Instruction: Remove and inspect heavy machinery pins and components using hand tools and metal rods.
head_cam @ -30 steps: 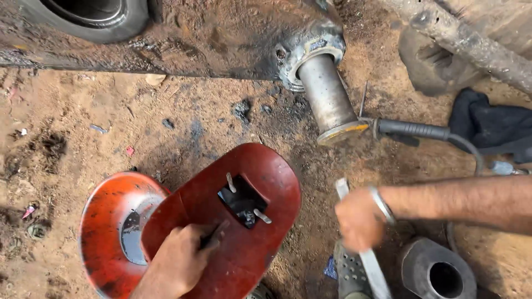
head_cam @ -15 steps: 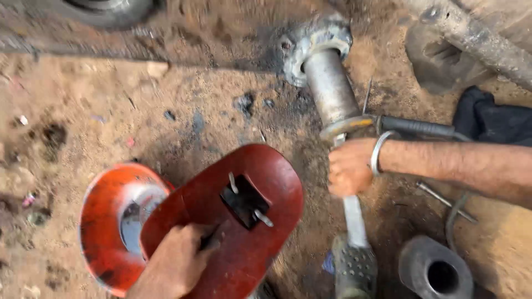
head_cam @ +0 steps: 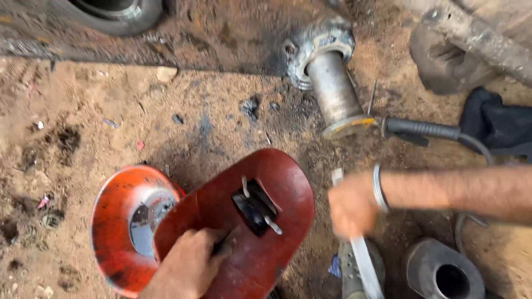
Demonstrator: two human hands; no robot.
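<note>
My left hand grips the handle on the back of a dark red hand-held welding shield, held low over the dirt floor. My right hand, with a metal bangle on its wrist, is closed round a flat pale metal bar that runs down toward the bottom edge. Just beyond it a grey steel tube with a flange lies on the ground. A black welding electrode holder with its cable touches the tube's near end.
An orange metal disc sits under the shield at the left. A grey metal sleeve with a round hole stands at the lower right. A black cloth lies at the right. A tyre is at the top left.
My right hand rose toward the tube's end with the flat bar, then dropped back a little. The left hand and the shield stayed almost still.
</note>
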